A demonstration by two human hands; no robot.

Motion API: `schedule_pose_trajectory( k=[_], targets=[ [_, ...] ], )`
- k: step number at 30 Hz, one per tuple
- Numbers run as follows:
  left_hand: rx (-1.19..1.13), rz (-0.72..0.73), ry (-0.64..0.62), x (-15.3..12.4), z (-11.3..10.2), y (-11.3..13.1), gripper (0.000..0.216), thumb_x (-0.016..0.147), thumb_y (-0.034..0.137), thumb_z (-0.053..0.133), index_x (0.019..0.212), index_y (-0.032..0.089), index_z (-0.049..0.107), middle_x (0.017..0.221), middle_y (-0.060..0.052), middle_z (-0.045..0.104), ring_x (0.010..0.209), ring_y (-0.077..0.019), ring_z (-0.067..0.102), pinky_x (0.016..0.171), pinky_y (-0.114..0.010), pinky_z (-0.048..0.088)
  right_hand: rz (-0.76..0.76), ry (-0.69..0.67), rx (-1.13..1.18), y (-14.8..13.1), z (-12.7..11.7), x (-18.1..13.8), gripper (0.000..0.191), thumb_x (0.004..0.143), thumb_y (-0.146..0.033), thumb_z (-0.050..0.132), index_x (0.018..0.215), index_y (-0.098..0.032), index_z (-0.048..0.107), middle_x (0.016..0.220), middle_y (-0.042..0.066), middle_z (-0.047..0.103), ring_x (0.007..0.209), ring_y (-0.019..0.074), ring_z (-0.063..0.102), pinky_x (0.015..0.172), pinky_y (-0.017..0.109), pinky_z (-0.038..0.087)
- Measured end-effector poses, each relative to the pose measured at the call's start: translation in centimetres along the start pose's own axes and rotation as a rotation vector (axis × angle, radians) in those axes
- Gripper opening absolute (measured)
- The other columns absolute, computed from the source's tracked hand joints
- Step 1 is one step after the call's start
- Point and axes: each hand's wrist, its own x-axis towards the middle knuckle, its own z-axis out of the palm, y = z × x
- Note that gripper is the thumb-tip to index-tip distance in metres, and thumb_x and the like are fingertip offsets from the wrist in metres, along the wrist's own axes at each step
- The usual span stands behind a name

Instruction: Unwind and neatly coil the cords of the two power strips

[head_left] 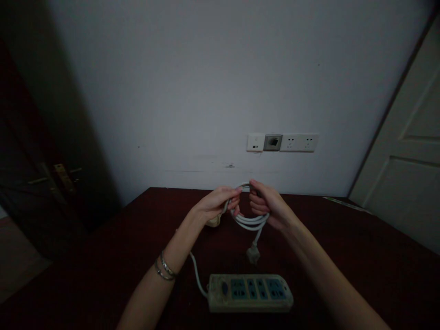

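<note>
A white power cord (250, 222) is coiled into several loops between my two hands, above the dark red table. My left hand (223, 200) grips the left side of the coil, fingers closed round it. On the right side, my right hand (264, 201) is wrapped round the loops as well. The cord's plug (253, 255) dangles below the coil. Nearer to me lies a power strip (250, 293) with blue sockets, and the cord leaves its left end and passes behind my left forearm. A pale object (214, 222), partly hidden, sits behind my left wrist.
The dark red table (165, 206) meets a white wall, which carries a row of wall sockets (299, 143). A dark door with a brass handle (64, 178) stands at left, a white door (409, 137) at right. A thin flat strip (347, 205) lies near the table's back right edge.
</note>
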Motion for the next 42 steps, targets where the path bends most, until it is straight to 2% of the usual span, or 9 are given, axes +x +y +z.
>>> schedule_pose_trajectory(
  k=[5,8,14,18,24,28,32,36,42],
  targets=[
    [-0.146,0.002,0.135,0.3,1.2,0.2,0.039,0.083,0.039,0.051,0.054,0.018,0.037,0.034,0.012,0.022,0.029,-0.0015,0.017,0.037,-0.016,0.031,0.073,-0.033,-0.001,0.0,0.4,-0.1,0.045,0.075,-0.052,0.060,0.059,-0.019,0.033,0.036,-0.013,0.022,0.028,0.0003,0.014,0.029,0.011,0.011],
    [-0.114,0.065,0.207,-0.1,1.9,0.6,0.036,0.080,0.042,0.055,0.058,0.017,0.041,0.032,0.012,0.022,0.027,-0.0014,0.015,0.031,-0.015,0.020,0.091,-0.071,-0.045,0.1,0.5,-0.2,0.048,0.078,-0.056,0.054,0.058,-0.019,0.030,0.036,-0.012,0.022,0.028,0.0008,0.014,0.029,0.012,0.014],
    [0.020,0.127,0.290,-0.3,2.7,0.8,0.041,0.077,0.050,0.056,0.058,0.016,0.043,0.032,0.011,0.026,0.026,-0.0019,0.020,0.030,-0.015,0.022,0.150,-0.068,-0.071,0.1,0.8,-0.3,0.049,0.083,-0.056,0.045,0.055,-0.019,0.028,0.035,-0.011,0.020,0.028,0.0013,0.013,0.029,0.013,0.013],
    [0.058,0.057,0.247,-0.4,2.4,0.9,0.042,0.081,0.052,0.051,0.059,0.017,0.044,0.032,0.011,0.026,0.026,-0.0030,0.021,0.030,-0.017,0.025,0.165,-0.073,-0.070,0.1,0.8,-0.4,0.049,0.085,-0.054,0.041,0.054,-0.019,0.030,0.035,-0.011,0.020,0.028,0.0016,0.012,0.029,0.013,0.015],
    [-0.049,-0.044,0.032,-0.5,1.4,1.6,0.044,0.086,0.050,0.044,0.056,0.019,0.036,0.032,0.011,0.024,0.026,-0.0023,0.016,0.032,-0.017,0.027,0.180,-0.197,-0.023,-0.1,0.6,-0.6,0.048,0.086,-0.051,0.042,0.052,-0.018,0.031,0.035,-0.010,0.021,0.029,0.0022,0.014,0.030,0.014,0.021],
    [-0.081,-0.052,-0.074,-0.4,0.3,1.1,0.043,0.085,0.050,0.044,0.058,0.017,0.039,0.034,0.009,0.030,0.028,-0.0034,0.024,0.037,-0.018,0.033,0.171,-0.183,0.077,0.3,0.7,-0.4,0.048,0.083,-0.051,0.049,0.052,-0.018,0.032,0.034,-0.011,0.021,0.028,0.0015,0.012,0.029,0.014,0.015],
    [0.128,0.057,0.027,-0.6,-1.3,0.6,0.036,0.076,0.048,0.060,0.078,0.012,0.056,0.060,-0.002,0.058,0.052,-0.0103,0.054,0.054,-0.024,0.045,0.142,-0.122,0.179,0.5,0.5,0.2,0.047,0.081,-0.050,0.053,0.052,-0.017,0.035,0.033,-0.011,0.024,0.027,0.0009,0.013,0.028,0.013,0.013],
    [0.412,0.058,-0.018,-1.3,-3.1,0.6,0.037,0.064,0.028,0.074,0.096,0.013,0.061,0.086,-0.004,0.064,0.081,-0.0129,0.058,0.077,-0.026,0.045,0.140,-0.147,0.281,0.2,-0.5,0.5,0.048,0.081,-0.048,0.055,0.051,-0.017,0.033,0.033,-0.010,0.024,0.027,0.0012,0.015,0.029,0.014,0.016],
    [0.558,-0.021,0.040,-1.5,-5.1,0.1,0.029,0.075,0.040,0.063,0.081,0.011,0.064,0.055,0.003,0.054,0.046,-0.0064,0.045,0.047,-0.019,0.036,0.157,-0.177,0.416,-0.7,-1.6,0.3,0.046,0.084,-0.043,0.054,0.053,-0.016,0.035,0.034,-0.010,0.026,0.028,0.0008,0.015,0.030,0.013,0.017]
  ],
)
